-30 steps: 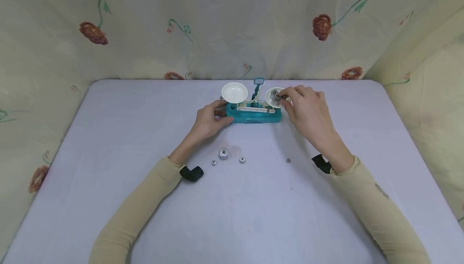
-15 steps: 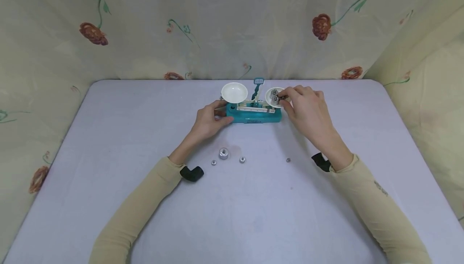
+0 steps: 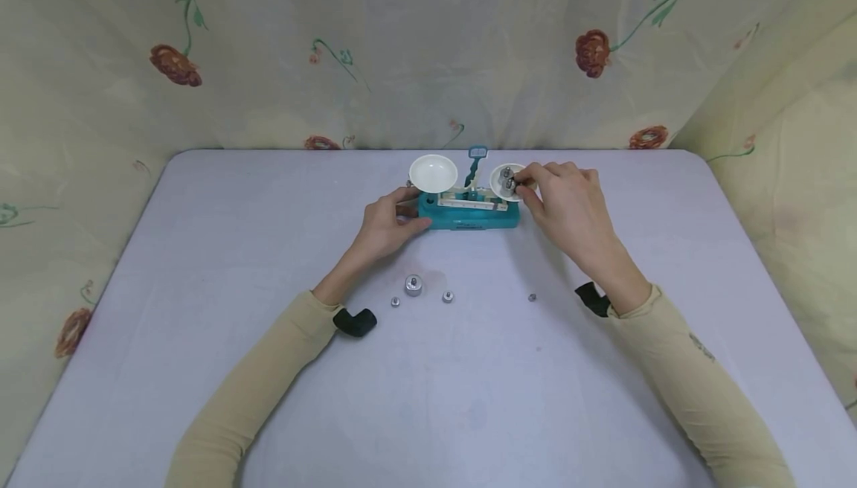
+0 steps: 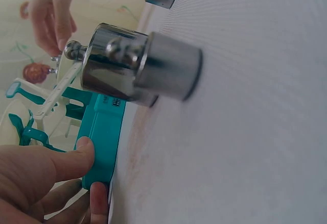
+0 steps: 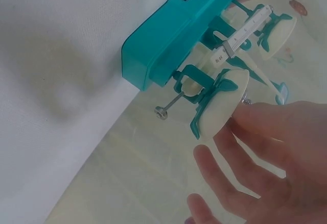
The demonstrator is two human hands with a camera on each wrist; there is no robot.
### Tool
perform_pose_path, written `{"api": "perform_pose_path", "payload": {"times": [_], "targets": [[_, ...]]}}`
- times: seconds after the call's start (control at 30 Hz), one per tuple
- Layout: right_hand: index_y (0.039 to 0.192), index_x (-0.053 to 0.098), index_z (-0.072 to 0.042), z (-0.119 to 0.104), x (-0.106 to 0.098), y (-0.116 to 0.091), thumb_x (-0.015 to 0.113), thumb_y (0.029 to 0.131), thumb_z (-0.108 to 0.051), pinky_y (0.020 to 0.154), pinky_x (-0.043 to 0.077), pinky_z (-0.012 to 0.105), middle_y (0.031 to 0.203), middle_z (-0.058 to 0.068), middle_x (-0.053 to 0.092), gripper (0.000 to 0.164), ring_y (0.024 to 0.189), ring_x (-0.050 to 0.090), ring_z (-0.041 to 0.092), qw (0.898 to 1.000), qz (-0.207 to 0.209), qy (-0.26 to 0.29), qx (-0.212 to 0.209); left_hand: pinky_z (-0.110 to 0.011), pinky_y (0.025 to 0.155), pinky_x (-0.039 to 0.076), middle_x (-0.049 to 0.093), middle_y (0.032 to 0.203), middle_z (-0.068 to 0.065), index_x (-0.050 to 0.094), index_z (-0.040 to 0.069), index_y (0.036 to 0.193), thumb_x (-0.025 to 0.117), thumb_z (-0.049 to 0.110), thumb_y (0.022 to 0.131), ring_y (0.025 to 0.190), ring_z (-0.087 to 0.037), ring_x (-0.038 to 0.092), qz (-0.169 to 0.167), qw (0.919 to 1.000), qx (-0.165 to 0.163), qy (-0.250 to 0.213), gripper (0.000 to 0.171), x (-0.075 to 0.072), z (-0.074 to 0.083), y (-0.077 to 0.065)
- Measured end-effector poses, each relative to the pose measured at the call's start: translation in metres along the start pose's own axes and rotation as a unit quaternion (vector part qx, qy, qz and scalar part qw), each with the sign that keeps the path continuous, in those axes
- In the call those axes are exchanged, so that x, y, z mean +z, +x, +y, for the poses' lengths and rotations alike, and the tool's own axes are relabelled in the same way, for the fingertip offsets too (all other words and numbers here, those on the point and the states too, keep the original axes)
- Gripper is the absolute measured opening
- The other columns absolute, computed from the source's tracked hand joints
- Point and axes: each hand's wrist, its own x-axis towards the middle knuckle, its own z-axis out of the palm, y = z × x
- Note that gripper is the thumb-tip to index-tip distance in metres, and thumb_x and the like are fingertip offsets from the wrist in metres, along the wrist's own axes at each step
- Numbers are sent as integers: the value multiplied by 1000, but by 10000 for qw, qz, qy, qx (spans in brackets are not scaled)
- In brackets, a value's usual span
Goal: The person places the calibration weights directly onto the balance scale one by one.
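A small teal balance scale [image 3: 469, 219] stands at the back of the table, with a white left pan [image 3: 433, 173] and a white right pan [image 3: 496, 181]. My left hand [image 3: 384, 228] grips the left end of its base, thumb [image 4: 76, 157] on the front face. Several metal weights [image 3: 506, 175] stand close together in the right pan. My right hand [image 3: 569, 205] is at that pan, thumb and index finger pinching a small weight beside the others. In the right wrist view the pan [image 5: 225, 106] mostly hides this weight, and the other fingers are spread below.
In front of the scale stand a large weight [image 3: 413, 286], a smaller one [image 3: 448, 297] and a tiny one [image 3: 395, 302]. Another tiny weight [image 3: 532, 297] lies farther right. Behind the table [image 3: 428, 413] hangs a flowered curtain [image 3: 388, 42].
The small weight at my right fingertips, earlier sticking out sideways between them, now shows closer to the other weights in the right pan. My left hand and the scale stay in place.
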Motion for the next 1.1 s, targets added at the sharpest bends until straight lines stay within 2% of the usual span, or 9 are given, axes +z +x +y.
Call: {"api": "perform_pose_path", "payload": {"times": [0.17,0.3,0.4,0.53,0.77,0.9,1.0,1.1], "targets": [[116,77,-6,0,-2,0,73,103,-15,96,47,66,106,20,79,16,102,69,42,10000,6,-13,7,-47,108,60,61,157,-16,53,6,156,76,20,102,133,-34,69,19,10000,-11,1,61,0,0,0],[120,76,-6,3,-5,0,73,104,-18,98,48,68,121,23,76,21,112,68,45,9999,-9,-13,101,-47,108,60,61,157,-16,53,6,156,76,20,102,133,-34,69,26,10000,-7,7,61,1,1,0],[129,72,-5,6,-7,0,72,105,-23,101,47,70,136,26,70,30,124,64,48,9996,-93,73,266,-46,108,61,61,157,-17,52,5,156,76,19,102,133,-34,69,34,10000,14,6,61,1,1,0],[142,63,-2,11,-9,1,66,108,-33,105,45,72,146,27,63,46,133,59,50,9979,-255,348,483,-46,107,61,63,155,-17,53,5,156,77,19,102,132,-34,69,44,10000,8,-10,61,1,2,0],[154,51,-2,18,-6,-1,58,111,-46,116,39,79,151,28,57,62,132,59,51,9934,-474,819,646,-46,107,61,62,156,-17,53,5,156,77,19,102,132,-34,69,56,10000,3,-27,61,1,1,0],[157,46,-2,22,-5,-1,56,111,-50,117,42,74,154,29,53,68,136,57,50,9890,-737,1081,696,-46,107,61,61,157,-17,53,5,156,76,19,102,132,-34,69,31,10000,-17,-9,61,1,1,-1],[160,41,0,26,-5,-2,59,110,-50,116,48,66,157,28,51,73,140,55,48,9852,-929,1259,698,-46,106,61,61,157,-16,53,6,156,76,19,102,133,-34,69,16,10000,-36,-5,61,1,0,-2],[163,38,-1,28,-5,-2,62,107,-52,117,48,65,159,27,51,79,143,54,47,9816,-1108,1377,724,-46,107,61,60,158,-16,53,6,156,77,19,101,133,-34,69,26,10000,-15,-17,61,1,1,-1]]}}
